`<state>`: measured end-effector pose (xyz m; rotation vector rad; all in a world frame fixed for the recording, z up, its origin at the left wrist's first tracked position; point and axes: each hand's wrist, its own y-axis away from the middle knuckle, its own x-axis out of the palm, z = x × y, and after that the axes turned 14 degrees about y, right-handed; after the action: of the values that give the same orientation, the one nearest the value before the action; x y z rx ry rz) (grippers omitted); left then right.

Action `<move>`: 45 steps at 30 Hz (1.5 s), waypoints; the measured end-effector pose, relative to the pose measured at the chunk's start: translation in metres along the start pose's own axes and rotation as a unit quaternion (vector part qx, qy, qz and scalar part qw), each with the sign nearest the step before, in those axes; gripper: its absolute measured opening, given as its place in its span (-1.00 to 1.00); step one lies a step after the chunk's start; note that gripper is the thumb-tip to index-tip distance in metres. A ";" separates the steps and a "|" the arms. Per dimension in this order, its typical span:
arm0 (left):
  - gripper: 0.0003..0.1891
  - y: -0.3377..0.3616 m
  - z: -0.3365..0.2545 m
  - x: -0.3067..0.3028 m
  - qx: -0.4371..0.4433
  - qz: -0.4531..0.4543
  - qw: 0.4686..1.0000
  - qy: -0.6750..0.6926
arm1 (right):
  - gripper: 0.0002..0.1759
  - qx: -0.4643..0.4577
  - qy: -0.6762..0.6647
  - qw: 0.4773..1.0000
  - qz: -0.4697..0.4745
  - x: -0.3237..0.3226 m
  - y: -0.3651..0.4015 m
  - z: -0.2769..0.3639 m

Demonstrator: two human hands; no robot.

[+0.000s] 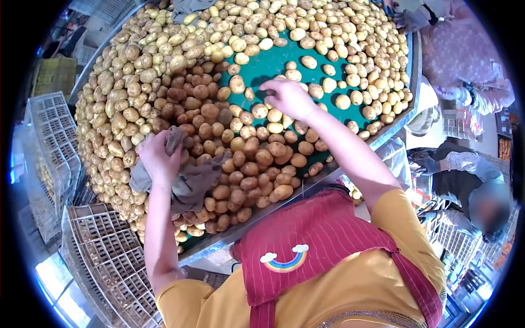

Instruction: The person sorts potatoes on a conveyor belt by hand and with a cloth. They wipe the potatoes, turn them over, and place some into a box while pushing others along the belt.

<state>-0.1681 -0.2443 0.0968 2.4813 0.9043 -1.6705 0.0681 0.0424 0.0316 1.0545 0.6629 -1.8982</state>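
Note:
My left hand (pixel 158 157) is closed on a bunched part of a grey cloth (pixel 194 188), which spreads over the potatoes at the near left. Over the green tabletop (pixel 276 57), my right hand (pixel 289 98) reaches forward with its fingers apart and nothing visible between them. Close by its fingertips lies a single potato (pixel 249 93), with a larger potato (pixel 237 84) just beyond. A heap of potatoes (pixel 131 90) covers the left and far side. Darker potatoes (pixel 249 183) are gathered between my arms, in front of my red apron (pixel 322 240).
Plastic crates (pixel 112 257) stand at the left, against the table. Another grey cloth (pixel 191 6) lies on the potatoes at the far edge. A person in a pinkish top (pixel 459 54) is at the far right; another person (pixel 465 180) is lower right. A raised edge (pixel 391 128) borders the table.

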 end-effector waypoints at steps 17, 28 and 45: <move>-0.63 0.007 0.034 0.019 0.035 -0.014 0.993 -0.111 | -0.67 0.176 -0.709 0.682 0.033 -0.051 0.110 -0.030; -0.69 0.028 0.006 0.015 -0.046 -0.012 0.968 0.248 | -0.50 0.601 -0.099 0.779 -0.149 -0.089 0.553 -0.144; -0.62 -0.124 -0.112 0.273 0.271 0.083 0.941 0.187 | -0.54 0.214 0.139 0.938 -0.236 -0.095 0.250 -0.093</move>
<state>-0.0605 0.0178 -0.0520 3.2006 0.2307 -1.5837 0.3503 0.0265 0.0548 1.5695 0.7254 -2.4036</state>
